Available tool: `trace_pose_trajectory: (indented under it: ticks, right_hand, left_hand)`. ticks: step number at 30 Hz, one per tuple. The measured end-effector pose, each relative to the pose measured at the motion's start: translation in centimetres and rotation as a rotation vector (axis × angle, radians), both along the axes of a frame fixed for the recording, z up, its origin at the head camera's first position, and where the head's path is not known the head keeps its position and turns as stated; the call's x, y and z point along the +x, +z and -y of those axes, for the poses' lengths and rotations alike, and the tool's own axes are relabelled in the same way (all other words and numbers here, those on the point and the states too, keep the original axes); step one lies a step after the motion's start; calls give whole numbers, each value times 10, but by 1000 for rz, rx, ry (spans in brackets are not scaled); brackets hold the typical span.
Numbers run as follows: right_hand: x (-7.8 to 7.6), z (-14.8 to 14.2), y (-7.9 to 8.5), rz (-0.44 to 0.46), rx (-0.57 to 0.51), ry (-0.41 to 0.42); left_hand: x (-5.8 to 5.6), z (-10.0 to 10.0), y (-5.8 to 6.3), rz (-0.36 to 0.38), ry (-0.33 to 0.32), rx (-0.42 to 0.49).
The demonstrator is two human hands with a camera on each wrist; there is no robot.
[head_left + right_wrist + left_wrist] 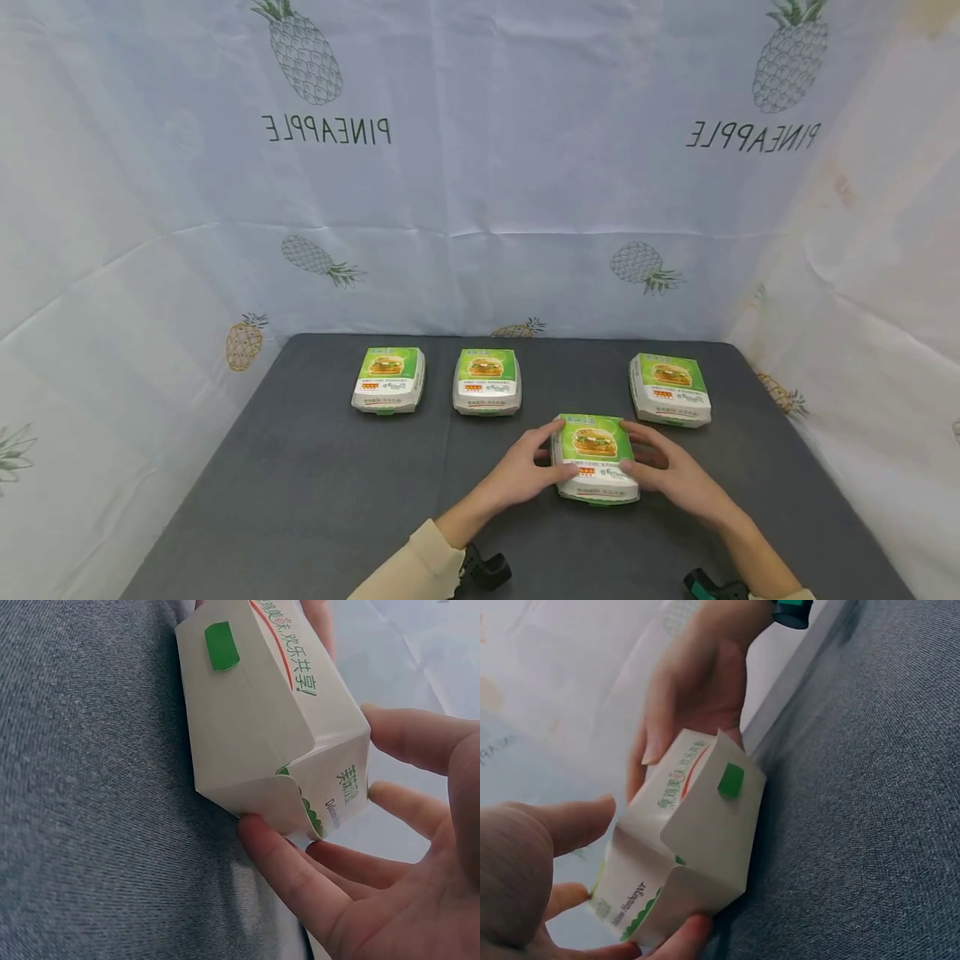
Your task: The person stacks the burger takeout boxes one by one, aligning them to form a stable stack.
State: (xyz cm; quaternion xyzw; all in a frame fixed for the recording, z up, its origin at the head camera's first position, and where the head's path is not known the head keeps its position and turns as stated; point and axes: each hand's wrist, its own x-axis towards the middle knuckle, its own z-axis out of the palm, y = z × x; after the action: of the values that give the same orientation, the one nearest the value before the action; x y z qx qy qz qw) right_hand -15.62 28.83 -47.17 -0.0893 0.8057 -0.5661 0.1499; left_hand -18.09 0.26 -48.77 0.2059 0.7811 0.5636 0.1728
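Note:
A white and green paper burger box (pixel 596 450) stands on the dark table, lid closed, between both hands. My left hand (pixel 534 471) grips its left side, thumb near the front top edge and fingertips along the side. On the opposite side my right hand (pixel 670 468) holds it the same way, fingers spread from the top edge down. In the left wrist view, the box's front (pixel 712 817) shows a green tab, with left fingertips at its lower corner. The right wrist view shows right fingertips touching the box's side (pixel 334 791) and lower edge.
Two matching burger boxes stand at the back, one at the left (pixel 388 381) and one near the middle (pixel 487 382). Another burger box (pixel 670 389) stands behind the right hand. A pineapple-print cloth (pixel 480 167) hangs behind and beside the dark table (pixel 337 492).

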Motion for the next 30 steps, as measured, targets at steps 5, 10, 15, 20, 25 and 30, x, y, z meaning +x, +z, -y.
trace_pose_trajectory:
  ticks: [5,10,15,20,25,30]
  right_hand:
    - [0,4,0,-8,-5,0]
    - [-1,9,4,-11,-9,-11]
    - [-3,19,10,-18,-5,-19]
    - [-2,35,14,-47,-7,-11]
    - [-2,51,16,-61,7,-8]
    - [-2,64,17,-67,8,-2]
  left_hand:
    - [1,1,0,0,16,3]
    - [1,7,5,-32,25,-10]
    - [1,19,14,-63,29,-20]
    - [2,35,20,-101,19,-25]
    - [4,51,24,-108,18,-24]
    - [6,65,25,-107,26,-20]
